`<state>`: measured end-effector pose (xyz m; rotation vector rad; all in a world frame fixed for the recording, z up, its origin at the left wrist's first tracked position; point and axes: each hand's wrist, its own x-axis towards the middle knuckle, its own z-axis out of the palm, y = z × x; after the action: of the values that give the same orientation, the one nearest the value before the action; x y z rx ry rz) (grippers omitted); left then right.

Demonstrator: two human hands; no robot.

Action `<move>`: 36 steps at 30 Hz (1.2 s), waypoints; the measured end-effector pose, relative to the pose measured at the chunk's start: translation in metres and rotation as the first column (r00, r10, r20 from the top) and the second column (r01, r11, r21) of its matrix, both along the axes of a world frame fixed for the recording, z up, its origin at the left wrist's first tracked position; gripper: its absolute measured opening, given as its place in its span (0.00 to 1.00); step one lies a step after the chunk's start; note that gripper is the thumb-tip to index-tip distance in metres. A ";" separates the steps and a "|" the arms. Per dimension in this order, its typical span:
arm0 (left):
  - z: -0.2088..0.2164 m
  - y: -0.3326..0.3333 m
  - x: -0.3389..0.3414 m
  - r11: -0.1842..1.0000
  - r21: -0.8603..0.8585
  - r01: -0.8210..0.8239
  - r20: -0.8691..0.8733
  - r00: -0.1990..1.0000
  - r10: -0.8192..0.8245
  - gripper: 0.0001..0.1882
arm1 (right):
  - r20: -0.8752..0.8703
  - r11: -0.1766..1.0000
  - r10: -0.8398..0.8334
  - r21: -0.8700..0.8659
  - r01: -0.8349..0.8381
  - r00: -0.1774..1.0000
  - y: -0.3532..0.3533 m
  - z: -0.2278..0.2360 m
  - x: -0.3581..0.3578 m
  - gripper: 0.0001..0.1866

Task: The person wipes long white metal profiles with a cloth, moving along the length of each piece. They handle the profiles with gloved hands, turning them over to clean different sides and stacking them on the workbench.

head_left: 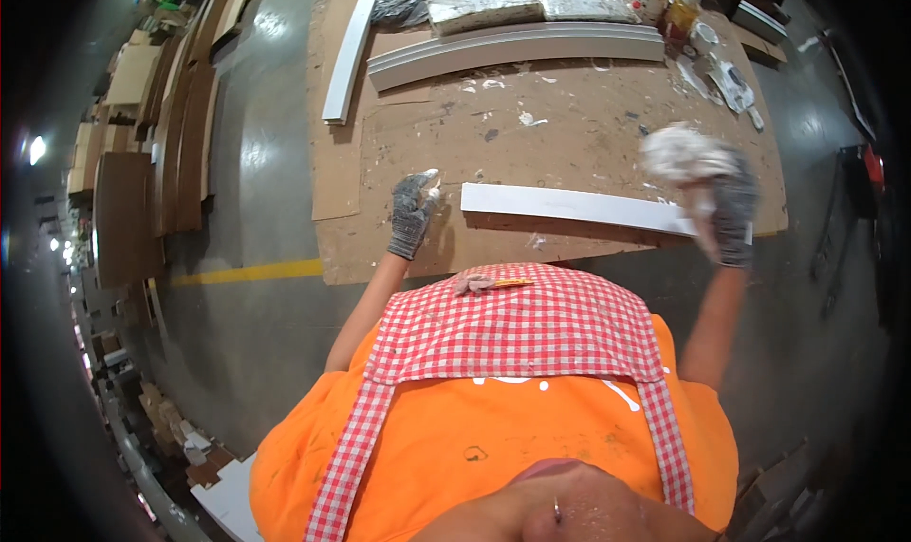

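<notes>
A white strip of trim (569, 202) lies lengthwise along the near edge of the cardboard-covered table. Beyond its left end is my left hand (410, 217), in a grey knit glove with white smears on the fingertips. That hand is empty, its fingers apart, and does not touch the strip. Over the strip's right end my right hand (734, 205), gloved the same way and blurred by motion, grips a bunched white rag (681, 153). Whether the rag touches the strip cannot be made out.
Grooved white moulding (517, 51) and another white strip (353, 53) lie farther back. Behind them are white-smeared blocks (484, 6). A bottle of amber liquid (681, 15) and cups stand back right, near a smeared scraper-like tool (733, 88). Boards (180, 134) are stacked at left.
</notes>
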<state>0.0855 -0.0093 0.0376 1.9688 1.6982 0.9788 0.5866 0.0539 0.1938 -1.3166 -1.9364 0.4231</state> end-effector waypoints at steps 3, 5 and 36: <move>0.001 0.006 0.024 0.985 0.022 0.171 -0.174 0.971 -0.164 0.29 | -0.843 0.847 -0.192 -0.401 -0.349 0.503 -0.020 -0.030 -0.136 0.11; 0.001 0.014 0.039 0.967 0.004 0.256 -0.188 0.950 -0.251 0.37 | 0.056 0.987 0.152 0.038 -0.154 0.987 -0.026 -0.056 -0.183 0.17; -0.048 0.031 0.037 0.901 0.095 0.423 -0.243 0.888 -0.391 0.35 | 0.640 0.604 -0.526 -0.183 0.775 0.561 -0.064 -0.135 -0.013 0.24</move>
<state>0.1225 0.0221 -0.0105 2.4761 1.2501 0.7690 0.5736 -0.0098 0.0590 -2.5978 -1.5538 0.0971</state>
